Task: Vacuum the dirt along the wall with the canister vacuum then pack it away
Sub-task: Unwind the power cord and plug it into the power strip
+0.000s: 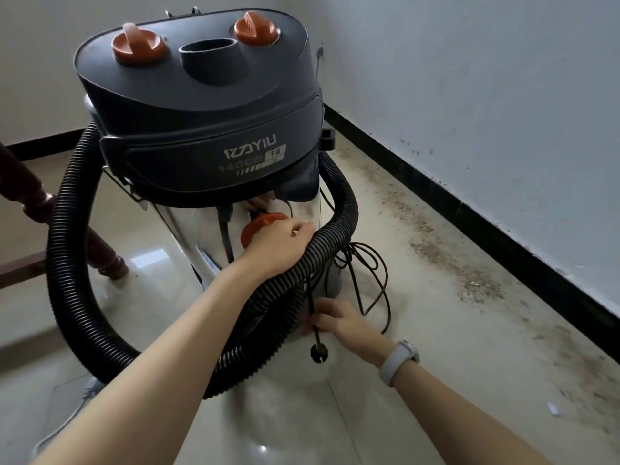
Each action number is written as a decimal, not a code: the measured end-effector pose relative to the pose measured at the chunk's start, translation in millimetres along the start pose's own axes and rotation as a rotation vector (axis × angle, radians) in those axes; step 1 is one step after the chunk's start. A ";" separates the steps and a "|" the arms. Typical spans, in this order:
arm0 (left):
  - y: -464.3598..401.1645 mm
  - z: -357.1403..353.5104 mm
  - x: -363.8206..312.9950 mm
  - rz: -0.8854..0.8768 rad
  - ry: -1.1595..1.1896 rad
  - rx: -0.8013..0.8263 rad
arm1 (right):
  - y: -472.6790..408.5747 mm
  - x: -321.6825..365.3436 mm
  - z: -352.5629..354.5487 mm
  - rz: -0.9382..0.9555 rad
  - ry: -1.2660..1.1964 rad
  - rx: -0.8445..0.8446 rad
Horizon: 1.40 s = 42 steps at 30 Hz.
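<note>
At vacuum (201,105), hands grip hose (285,283), cord (313,317).

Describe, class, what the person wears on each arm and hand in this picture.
Both forearms are bare, with no sleeves in view. The left hand wears no glove, and no ring shows. The right hand is also ungloved; on its wrist sits a pale grey smartwatch with a rounded rectangular face and a matching smooth band.

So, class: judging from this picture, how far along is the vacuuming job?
Done: little; dirt lies along the wall. In hand: left hand at the hose by the vacuum; right hand holds the unplugged power cord. Left: plugging in, vacuuming, packing away.
</note>
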<state>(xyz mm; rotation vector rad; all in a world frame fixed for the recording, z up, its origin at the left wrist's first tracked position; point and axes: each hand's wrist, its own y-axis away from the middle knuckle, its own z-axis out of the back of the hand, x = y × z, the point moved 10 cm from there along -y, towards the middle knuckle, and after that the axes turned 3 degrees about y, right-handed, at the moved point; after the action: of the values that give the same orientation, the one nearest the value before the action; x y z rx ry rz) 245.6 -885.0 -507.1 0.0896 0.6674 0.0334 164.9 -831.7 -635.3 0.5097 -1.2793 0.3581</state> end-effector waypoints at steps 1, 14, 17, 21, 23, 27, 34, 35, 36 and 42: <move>4.7 1.5 -3.3 -0.025 -0.012 -0.016 | 3.5 2.9 2.3 0.023 0.065 -0.023; 199.6 -40.1 -10.4 -0.853 -0.293 -0.351 | 71.4 -75.3 -28.2 -0.363 -0.262 -0.245; 221.0 -71.9 27.8 -0.792 -0.303 -0.123 | 79.0 -90.3 -69.1 -0.457 -0.448 -0.189; 219.5 -107.4 157.9 -0.124 -0.396 0.136 | 80.6 -108.4 -130.0 -0.572 -0.675 -0.154; 234.9 -127.2 225.7 0.105 -0.376 0.286 | 79.3 -113.0 -159.3 -0.617 -0.773 -0.139; 260.2 -144.2 288.8 0.256 0.036 0.322 | 78.4 -117.2 -213.2 -0.730 -0.921 -0.045; 274.0 -122.2 337.9 0.248 0.032 0.085 | 43.4 -63.8 -213.8 -0.066 0.957 0.134; 272.1 -119.8 337.7 0.224 0.052 0.051 | 40.4 -48.5 -228.9 0.166 1.155 0.144; 269.2 -115.3 338.1 0.209 0.064 0.005 | 39.0 -47.6 -249.1 0.294 1.266 0.242; 235.6 -88.1 367.1 0.266 0.083 -0.258 | -0.7 -94.3 -280.6 0.018 1.033 0.391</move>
<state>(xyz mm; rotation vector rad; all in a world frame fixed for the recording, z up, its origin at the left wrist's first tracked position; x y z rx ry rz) 478.7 -622.2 -780.2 -0.0725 0.7252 0.3798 368.9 -676.3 -783.0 0.5286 -0.2071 0.7690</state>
